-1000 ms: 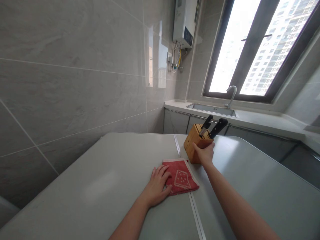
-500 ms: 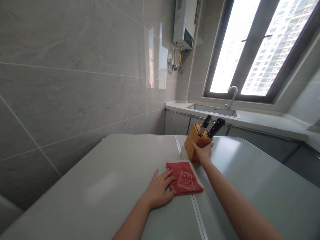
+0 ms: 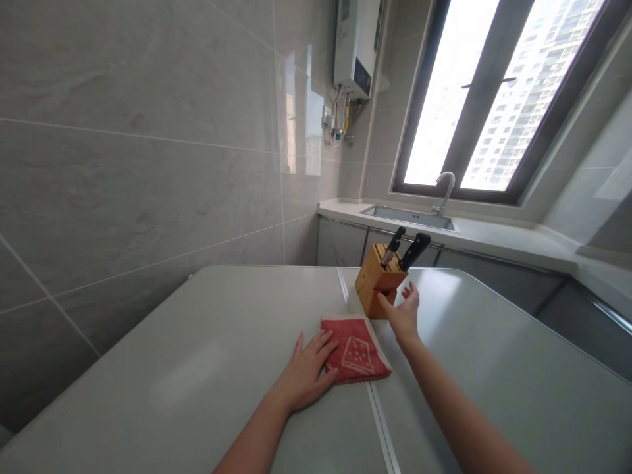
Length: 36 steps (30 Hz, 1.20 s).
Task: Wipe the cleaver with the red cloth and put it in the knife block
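A wooden knife block (image 3: 371, 280) stands on the table, with several black-handled knives in its top; the largest knife handle (image 3: 415, 251) leans to the right. My right hand (image 3: 403, 317) is beside the block's near right side, thumb and fingers spread apart, not wrapped around it. The thumb tip overlaps the block's lower front, and I cannot tell if it touches. A folded red cloth (image 3: 356, 352) with a pale outlined pattern lies flat in front of the block. My left hand (image 3: 309, 372) rests flat, fingers spread, its fingertips on the cloth's left edge.
The pale folding table (image 3: 237, 329) has a metal seam (image 3: 379, 415) running under the cloth. Behind it is a counter (image 3: 508, 238) with a sink (image 3: 415, 216) and a faucet (image 3: 446, 187). A tiled wall (image 3: 148, 197) borders the left, and a water heater (image 3: 356, 49) hangs at the back.
My right hand has let go of the knife block; its fingers have opened and drawn slightly back. My left hand stays on the cloth. The whole view has shifted a little.
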### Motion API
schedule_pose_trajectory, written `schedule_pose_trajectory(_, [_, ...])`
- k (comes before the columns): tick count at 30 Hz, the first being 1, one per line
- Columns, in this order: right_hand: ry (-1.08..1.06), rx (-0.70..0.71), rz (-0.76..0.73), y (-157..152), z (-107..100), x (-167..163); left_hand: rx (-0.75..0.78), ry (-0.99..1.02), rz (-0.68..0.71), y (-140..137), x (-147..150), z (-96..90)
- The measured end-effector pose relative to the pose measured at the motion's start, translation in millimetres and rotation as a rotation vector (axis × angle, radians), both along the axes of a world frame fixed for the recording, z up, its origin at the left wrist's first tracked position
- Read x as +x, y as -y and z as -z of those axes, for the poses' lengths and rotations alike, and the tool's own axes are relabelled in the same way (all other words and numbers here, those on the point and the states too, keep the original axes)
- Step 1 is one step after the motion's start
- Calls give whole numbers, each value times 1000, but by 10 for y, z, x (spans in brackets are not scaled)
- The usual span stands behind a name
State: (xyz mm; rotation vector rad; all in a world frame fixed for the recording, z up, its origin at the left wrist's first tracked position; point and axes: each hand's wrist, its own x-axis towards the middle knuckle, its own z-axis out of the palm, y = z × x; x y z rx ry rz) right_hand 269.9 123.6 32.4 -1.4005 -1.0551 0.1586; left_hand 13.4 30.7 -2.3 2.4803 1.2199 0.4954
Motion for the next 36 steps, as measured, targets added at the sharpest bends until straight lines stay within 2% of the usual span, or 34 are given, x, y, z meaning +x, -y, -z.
schedule_pose_trajectory(2, [39,85,-1,293,-29,-143,12,10,-9,-20,-12,44])
schedule_pose_trajectory(4, [49,151,-158,665,-182,-348,30,28,-35,-37,-21,80])
schedule_pose_trajectory(7, [63,308,-509,1321,-673,-644,64,70,-68,-46,-29,84])
schedule_pose_trajectory(9, [127,506,-692,1711,-1045,-781,102,116,-74,-38,-26,44])
schedule_pose_trajectory(11, [157,674,-744,1955,-1272,-882,147,189,-73,-24,-17,-13])
schedule_pose_trajectory(12, [192,697,-742,2003,-1293,-929,169,226,-78,-16,-13,-39])
schedule_pose_trajectory(14, [430,617,-772,1948,-1132,-1022,204,260,-106,-3,-9,-70])
schedule_pose_trajectory(16, [643,592,-739,1737,-768,-1101,230,240,-149,3,-15,-64])
schedule_pose_trajectory(17, [711,516,-725,1604,-553,-1127,238,224,-169,2,-22,-50])
schedule_pose_trajectory(20, [825,281,-740,1231,21,-1128,214,230,-194,-6,-39,4])
schedule_pose_trajectory(22, [830,131,-760,1070,252,-1070,176,274,-174,-16,-38,28])
schedule_pose_trajectory(25, [614,-59,-766,941,386,-964,113,341,-106,-36,-24,47])
schedule_pose_trajectory(28, [416,-163,-708,878,412,-903,70,370,-86,-53,-16,63])
schedule_pose_trajectory(33, [414,-236,-747,863,466,-911,23,341,-165,-43,-16,66])
schedule_pose_trajectory(36, [440,-231,-764,890,478,-921,11,315,-197,-32,-10,56])
